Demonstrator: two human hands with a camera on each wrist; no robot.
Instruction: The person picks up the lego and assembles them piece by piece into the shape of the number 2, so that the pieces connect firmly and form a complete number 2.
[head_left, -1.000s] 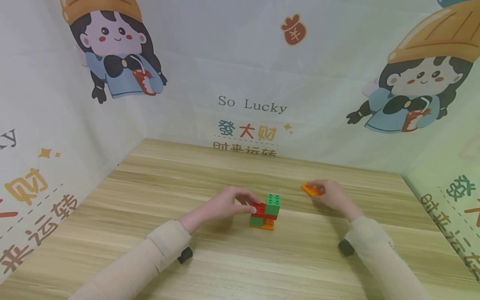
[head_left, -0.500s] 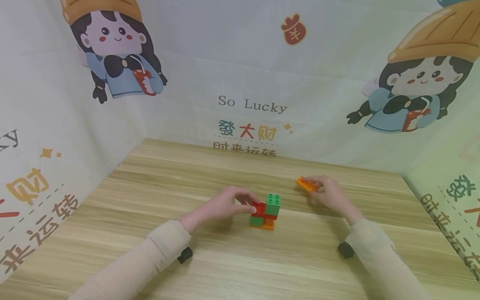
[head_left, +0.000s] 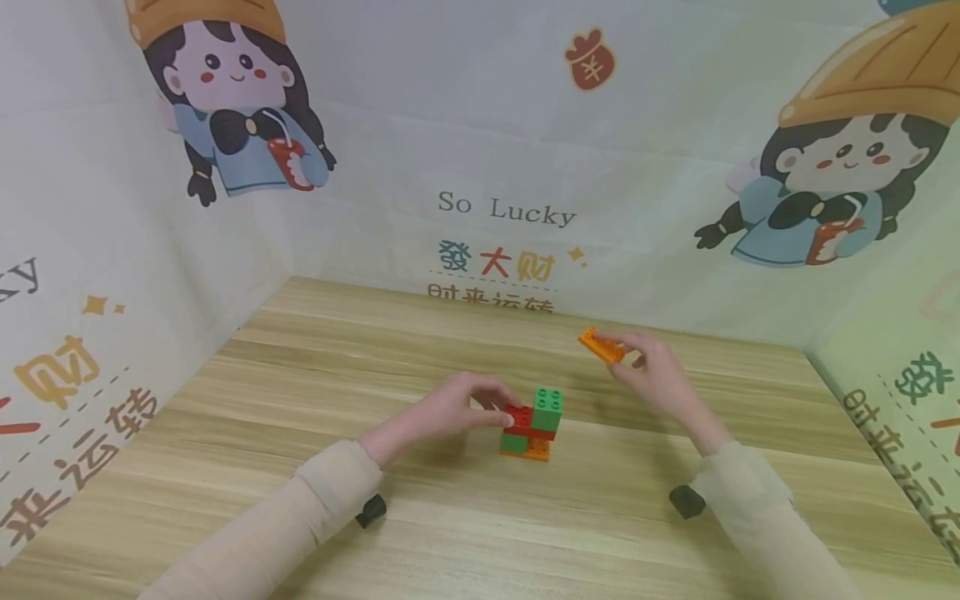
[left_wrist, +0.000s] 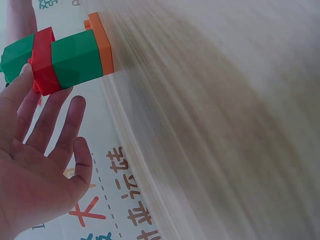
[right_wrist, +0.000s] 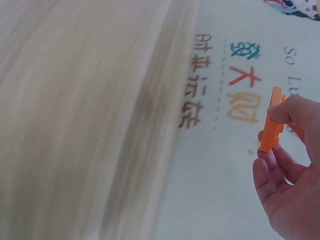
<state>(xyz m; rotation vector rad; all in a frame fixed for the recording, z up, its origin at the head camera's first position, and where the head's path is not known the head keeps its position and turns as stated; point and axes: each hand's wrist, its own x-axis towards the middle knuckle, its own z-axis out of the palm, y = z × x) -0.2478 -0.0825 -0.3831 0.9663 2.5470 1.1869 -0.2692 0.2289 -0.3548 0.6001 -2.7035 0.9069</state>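
Observation:
A small toy brick stack stands on the wooden table in the head view. An orange base plate [head_left: 534,454] is at its bottom, with a lower green brick [left_wrist: 75,57] on one end. Across that lies a red brick [head_left: 542,432], and an upper green brick [head_left: 547,410] sits on the red one's right end. My left hand [head_left: 463,402] pinches the red brick at its left end, thumb in front. Raised behind and right of the stack, my right hand [head_left: 654,371] holds a flat orange brick [head_left: 602,345] between thumb and fingers, tilted, studs showing.
The wooden table [head_left: 450,533] reaches back to a printed cloth backdrop [head_left: 495,125], which also walls both sides. A black object [head_left: 371,510] shows beneath the left sleeve, and another black object [head_left: 686,502] beside the right sleeve.
My right hand has lifted the flat orange brick off the table, moving it up and to the left. My left hand and the stack have stayed in place.

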